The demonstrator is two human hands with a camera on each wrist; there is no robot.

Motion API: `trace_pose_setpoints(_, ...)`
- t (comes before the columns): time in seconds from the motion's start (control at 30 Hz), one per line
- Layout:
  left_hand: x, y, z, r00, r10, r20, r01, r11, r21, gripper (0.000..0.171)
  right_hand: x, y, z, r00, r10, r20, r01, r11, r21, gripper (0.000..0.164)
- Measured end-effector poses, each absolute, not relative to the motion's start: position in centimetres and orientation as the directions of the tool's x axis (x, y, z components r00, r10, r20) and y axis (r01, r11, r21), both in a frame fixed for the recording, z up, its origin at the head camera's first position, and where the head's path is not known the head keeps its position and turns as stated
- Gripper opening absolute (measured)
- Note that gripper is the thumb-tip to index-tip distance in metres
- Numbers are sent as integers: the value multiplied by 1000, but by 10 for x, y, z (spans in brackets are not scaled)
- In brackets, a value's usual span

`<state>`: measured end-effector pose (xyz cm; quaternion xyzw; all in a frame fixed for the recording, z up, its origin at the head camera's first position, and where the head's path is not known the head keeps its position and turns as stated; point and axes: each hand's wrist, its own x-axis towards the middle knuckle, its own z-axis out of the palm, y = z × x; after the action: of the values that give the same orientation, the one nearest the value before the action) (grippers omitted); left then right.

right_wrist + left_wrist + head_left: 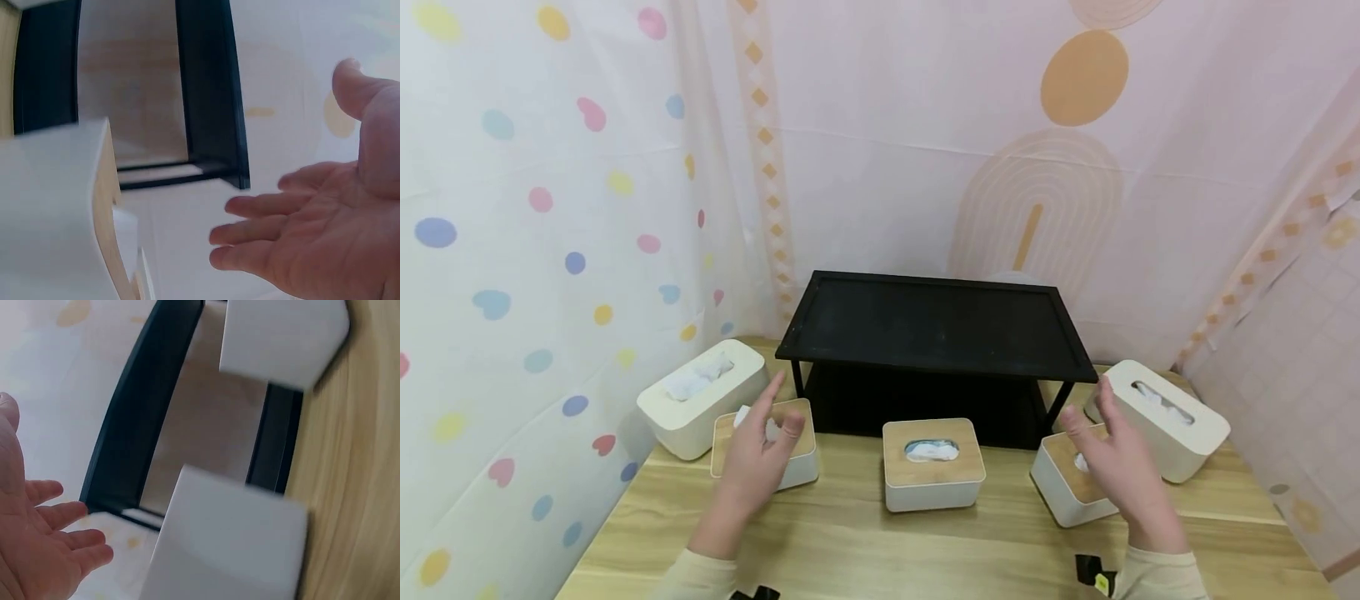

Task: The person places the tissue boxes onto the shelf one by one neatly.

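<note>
My left hand [751, 467] is held above the left wooden-topped tissue box [801, 417], its fingers extended and nothing in its grasp. On the other side my right hand [1120, 467] hovers over the right wooden-topped tissue box [1063, 475], partly hiding it, with straight fingers and a bare palm. Between the hands sits a middle tissue box [932, 492] with a wooden lid and white tissue in its oval slot. Behind it stands a black two-tier shelf [936, 325]. Both wrist views show the palms, the left hand [44, 531] and the right hand [312, 219], holding nothing.
A longer white tissue box [700, 408] stands at the far left, with tissue poking out. Another long white tissue box [1172, 425] is at the far right. All rest on a wooden table [880, 558]. Patterned curtains [880, 150] hang behind and beside it.
</note>
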<state>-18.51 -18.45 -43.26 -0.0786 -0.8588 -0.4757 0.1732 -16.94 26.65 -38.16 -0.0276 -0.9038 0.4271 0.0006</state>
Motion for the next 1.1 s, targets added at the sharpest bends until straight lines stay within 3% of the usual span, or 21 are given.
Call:
trace_pose_setpoints(0.27, -172, -148, -443, -954, 17, 298, 272, 459, 846, 61, -165, 231, -388, -990, -136, 30, -124, 755, -644, 93)
trace_pose_setpoints(0.67, -162, -120, -459, -989, 121, 81, 123, 397, 910, 67, -168, 204, -413, -944, -325, -54, -210, 721, -660, 98)
trace_pose_setpoints(1.1, -162, -116, -475, -974, 224, 29, 124, 425, 897, 71, -175, 201, -433, -913, -400, -77, -221, 645, -731, 98)
